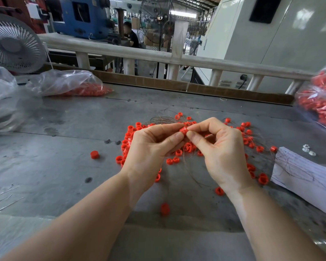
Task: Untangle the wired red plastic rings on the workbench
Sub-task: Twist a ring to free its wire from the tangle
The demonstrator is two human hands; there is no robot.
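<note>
You pinch one red ring (pixel 183 130) between both hands: your left hand (pixel 151 147) and right hand (pixel 220 147) hold it above the tangled pile of wired rings (pixel 188 147) on the workbench (pixel 55 166). Bare bench lies to your left; paper (pixel 305 174) crowds the right.

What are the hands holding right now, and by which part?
One red ring, lifted above the pile. The left hand pinches its left side between thumb and forefinger; the right hand pinches its right side likewise.
</note>
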